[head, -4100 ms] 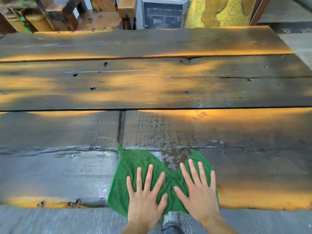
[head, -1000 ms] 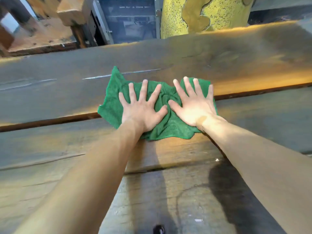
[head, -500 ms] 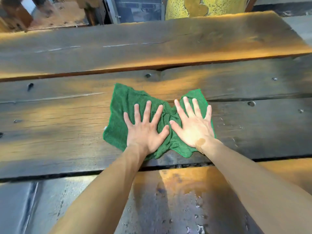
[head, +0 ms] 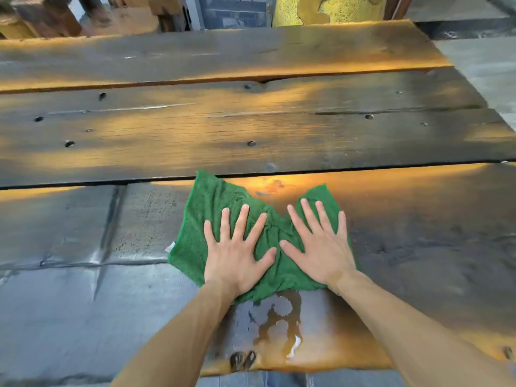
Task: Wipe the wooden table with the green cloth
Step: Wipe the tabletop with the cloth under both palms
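Note:
The green cloth [head: 201, 216] lies crumpled on the near plank of the dark wooden table [head: 251, 129], just below the gap between planks. My left hand [head: 237, 252] presses flat on the cloth's left half, fingers spread. My right hand [head: 318, 244] presses flat on its right half, fingers spread too. Both palms cover the cloth's middle; its upper corners stick out beyond my fingertips. A wet patch [head: 279, 322] shines on the wood just in front of the cloth, towards me.
The table's near edge [head: 279, 367] runs below my forearms. Its right end [head: 474, 88] drops to a grey floor. Behind the far edge stand wooden furniture [head: 55, 15], a dark metal frame [head: 234, 9] and a yellow pillar [head: 329, 8].
Both hands have dragged the cloth towards me, from the far plank across the middle plank onto the near plank. A wet streak shows below the cloth.

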Demonstrator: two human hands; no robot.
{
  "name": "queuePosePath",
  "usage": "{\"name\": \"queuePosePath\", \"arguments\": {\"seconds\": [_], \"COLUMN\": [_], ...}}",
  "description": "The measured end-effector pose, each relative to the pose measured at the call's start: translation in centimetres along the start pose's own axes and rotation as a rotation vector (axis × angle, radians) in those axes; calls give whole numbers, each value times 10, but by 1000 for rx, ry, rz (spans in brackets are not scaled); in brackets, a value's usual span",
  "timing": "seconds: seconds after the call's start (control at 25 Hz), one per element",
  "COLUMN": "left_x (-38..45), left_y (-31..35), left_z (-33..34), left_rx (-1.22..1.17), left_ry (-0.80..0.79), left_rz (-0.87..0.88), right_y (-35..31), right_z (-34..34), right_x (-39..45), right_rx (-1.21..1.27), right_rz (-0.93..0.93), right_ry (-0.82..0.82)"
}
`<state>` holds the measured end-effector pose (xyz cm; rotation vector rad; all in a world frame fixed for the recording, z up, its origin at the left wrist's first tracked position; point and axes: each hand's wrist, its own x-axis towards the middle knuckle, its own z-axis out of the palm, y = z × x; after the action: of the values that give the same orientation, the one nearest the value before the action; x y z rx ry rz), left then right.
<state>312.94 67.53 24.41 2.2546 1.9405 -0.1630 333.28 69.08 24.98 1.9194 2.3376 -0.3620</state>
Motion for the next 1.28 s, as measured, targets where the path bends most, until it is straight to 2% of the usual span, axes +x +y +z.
{"name": "queuePosePath", "arguments": {"seconds": [0.12, 0.24, 0.56, 0.72, 0.92, 1.28], "left_x": [-62, -105, -164, -145, -100, 67], "left_y": [8, 16, 43, 54, 73, 106], "left_z": [14, 23, 31, 25, 19, -4], "left_rx": [-33, -29, -28, 5, -70, -121], "left_ry": [58, 36, -51, -76, -78, 1], "left_rz": [20, 22, 46, 102, 133, 57], "right_y": [-3, -3, 3, 1, 14, 69], "right_z": [14, 29, 43, 40, 29, -1], "right_x": [-61, -107, -182, -178, -138, 13], "right_rx": [3, 8, 1, 15, -17, 26], "right_rz": [10, 30, 125, 167, 186, 310], "right_ry": [14, 51, -11, -12, -18, 75]}}
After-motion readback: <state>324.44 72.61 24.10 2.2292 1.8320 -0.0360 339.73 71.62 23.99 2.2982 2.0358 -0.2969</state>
